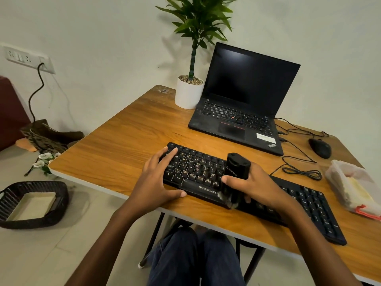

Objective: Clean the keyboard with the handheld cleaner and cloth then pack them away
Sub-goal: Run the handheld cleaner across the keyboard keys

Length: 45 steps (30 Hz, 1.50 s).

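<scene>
Gripping the upright handheld cleaner [235, 178], the right hand [257, 186] works while the left hand [158, 180] lies spread on the keyboard [198, 172].

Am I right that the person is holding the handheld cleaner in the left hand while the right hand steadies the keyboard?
Not quite: the hands are swapped. In the head view, the right hand grips the handheld cleaner, while the left hand steadies the keyboard.

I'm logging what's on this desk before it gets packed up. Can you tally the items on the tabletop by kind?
Keyboards: 1, the keyboard
Laptops: 1, the laptop
Mice: 1, the mouse
Potted plants: 1, the potted plant
Handheld cleaners: 1, the handheld cleaner in the right hand
Plastic containers: 1, the plastic container
Total: 6
</scene>
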Motion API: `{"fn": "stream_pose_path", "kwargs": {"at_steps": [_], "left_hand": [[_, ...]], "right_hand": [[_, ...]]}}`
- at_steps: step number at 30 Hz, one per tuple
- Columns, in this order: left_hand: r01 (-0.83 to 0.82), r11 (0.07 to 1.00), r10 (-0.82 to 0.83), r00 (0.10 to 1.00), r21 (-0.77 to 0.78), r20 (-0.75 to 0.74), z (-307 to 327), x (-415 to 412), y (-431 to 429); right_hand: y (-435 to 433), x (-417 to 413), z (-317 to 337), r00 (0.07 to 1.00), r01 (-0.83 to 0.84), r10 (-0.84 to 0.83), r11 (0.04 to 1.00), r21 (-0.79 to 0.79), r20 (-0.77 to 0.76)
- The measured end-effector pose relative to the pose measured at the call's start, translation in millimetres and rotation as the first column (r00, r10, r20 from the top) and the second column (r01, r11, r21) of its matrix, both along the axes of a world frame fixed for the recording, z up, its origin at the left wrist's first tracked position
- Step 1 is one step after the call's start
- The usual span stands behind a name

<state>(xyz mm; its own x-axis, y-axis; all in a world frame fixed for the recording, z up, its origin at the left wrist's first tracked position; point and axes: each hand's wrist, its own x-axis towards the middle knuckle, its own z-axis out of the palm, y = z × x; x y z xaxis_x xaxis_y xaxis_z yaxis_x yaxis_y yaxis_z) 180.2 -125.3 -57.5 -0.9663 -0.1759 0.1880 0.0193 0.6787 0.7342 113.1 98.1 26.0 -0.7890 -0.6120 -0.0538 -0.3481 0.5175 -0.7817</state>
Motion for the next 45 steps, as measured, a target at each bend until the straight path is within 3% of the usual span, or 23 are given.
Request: {"fn": "stream_pose_path", "kwargs": {"at_steps": [3,8,16,27,31,35,39,43,45], "left_hand": [[-0.005,1.000,0.005,1.000,0.003,0.001,-0.4,0.5,-0.1],[-0.004,1.000,0.005,1.000,0.023,-0.031,-1.3,0.6,-0.9],[-0.006,1.000,0.006,1.000,-0.012,-0.012,-0.7,0.4,-0.2],[-0.007,1.000,0.006,1.000,-0.029,-0.023,-4.3,-1.1,-2.2],[0.002,1.000,-0.003,1.000,-0.030,-0.018,-5.1,-0.7,-2.1],[-0.003,0.999,0.003,1.000,-0.039,-0.005,-4.5,-1.5,-1.5],[-0.003,0.999,0.003,1.000,-0.044,0.000,-3.9,-0.9,-1.6],[0.025,1.000,-0.025,0.999,0.006,0.038,-0.9,-0.1,-1.7],[0.008,0.998,-0.007,1.000,-0.062,0.022,-1.2,-0.9,2.5]], "right_hand": [[-26.9,-2.7,-6.4,0.998,-0.050,0.049,0.999,-0.008,-0.043],[-80.2,1.6,-20.8,0.994,-0.100,0.090,0.981,-0.167,-0.064],[-54.2,-7.4,-7.8,0.995,-0.090,0.089,0.995,-0.046,-0.040],[-75.5,-9.2,-13.5,0.994,-0.100,0.095,0.988,-0.114,-0.052],[-68.1,-6.6,-14.4,0.983,-0.170,0.178,0.976,-0.132,0.047],[-61.2,-6.4,-15.9,0.998,-0.061,0.063,0.987,-0.146,0.010],[-38.6,-4.1,-13.0,0.997,-0.028,0.038,0.991,-0.128,0.073],[-1.2,-7.3,-12.4,0.987,0.113,-0.092,0.982,-0.155,0.134],[11.0,-7.1,-9.2,0.983,0.119,-0.100,0.985,-0.123,0.154]]}}
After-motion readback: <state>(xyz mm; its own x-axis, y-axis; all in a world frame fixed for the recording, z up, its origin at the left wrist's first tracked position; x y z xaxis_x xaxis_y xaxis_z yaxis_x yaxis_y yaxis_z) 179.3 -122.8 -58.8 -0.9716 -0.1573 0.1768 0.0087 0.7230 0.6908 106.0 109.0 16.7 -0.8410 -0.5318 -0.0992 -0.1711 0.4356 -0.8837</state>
